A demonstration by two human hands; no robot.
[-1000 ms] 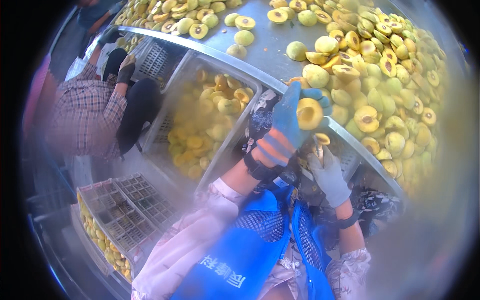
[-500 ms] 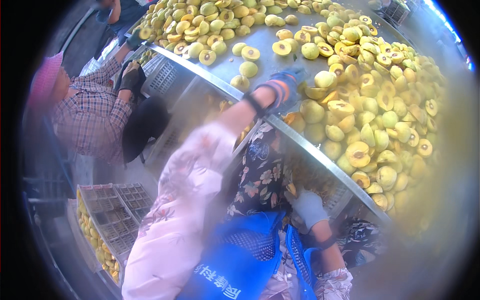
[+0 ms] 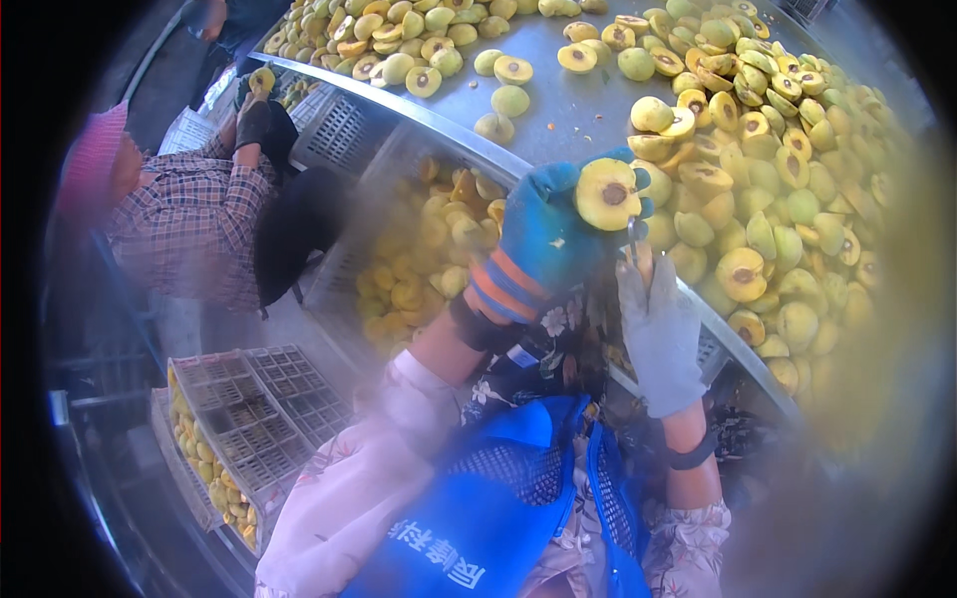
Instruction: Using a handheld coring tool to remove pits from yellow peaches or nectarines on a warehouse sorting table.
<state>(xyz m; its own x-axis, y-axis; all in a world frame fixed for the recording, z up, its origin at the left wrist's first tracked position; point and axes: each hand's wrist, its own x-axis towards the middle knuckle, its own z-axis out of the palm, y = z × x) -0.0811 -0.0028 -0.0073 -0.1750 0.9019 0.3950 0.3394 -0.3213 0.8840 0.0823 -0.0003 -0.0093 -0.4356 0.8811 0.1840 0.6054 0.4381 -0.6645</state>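
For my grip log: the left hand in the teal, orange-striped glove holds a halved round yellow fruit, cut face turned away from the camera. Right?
No: the halved round yellow fruit shows its cut face toward the camera in the head view; the teal-gloved left hand does hold it.

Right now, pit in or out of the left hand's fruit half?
In, it appears: a brown pit shows mid-face on the cut fruit half, which the left hand holds facing the camera.

left hand (image 3: 550,227) curled, right hand (image 3: 662,344) (slightly lower) close by
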